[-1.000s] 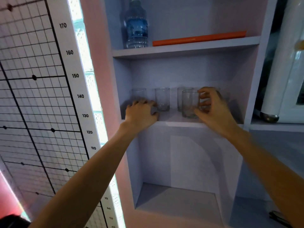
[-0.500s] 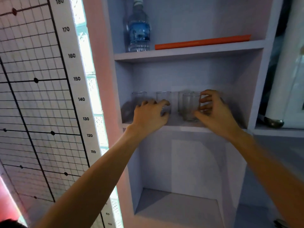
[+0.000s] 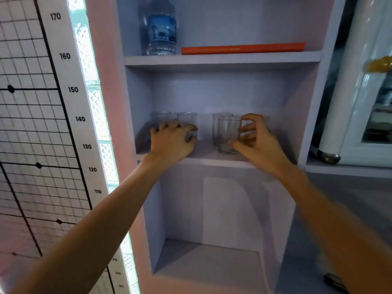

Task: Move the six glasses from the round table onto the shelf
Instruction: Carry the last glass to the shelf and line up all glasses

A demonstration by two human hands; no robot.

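Note:
Several clear glasses stand in a row on the middle shelf [image 3: 212, 159] of a pale wall unit. The leftmost glass [image 3: 161, 119] stands free at the back. My left hand [image 3: 171, 143] curls around the lower part of the second glass [image 3: 187, 120], thumb across its front. A back glass [image 3: 218, 122] stands right of a gap, with a front glass [image 3: 228, 134] before it. My right hand [image 3: 256, 141] grips that front glass, index finger at the rim and thumb at the base. My right hand hides whatever stands further right.
The upper shelf carries a water bottle [image 3: 162, 28] and a flat orange object [image 3: 244, 48]. Below is an open lower compartment [image 3: 207, 262]. A height chart [image 3: 63, 102] covers the wall at left. A white glass-door cabinet [image 3: 371, 102] stands at right.
My left hand slid right from the shelf's left end onto the second glass. My right hand stayed on the front glass.

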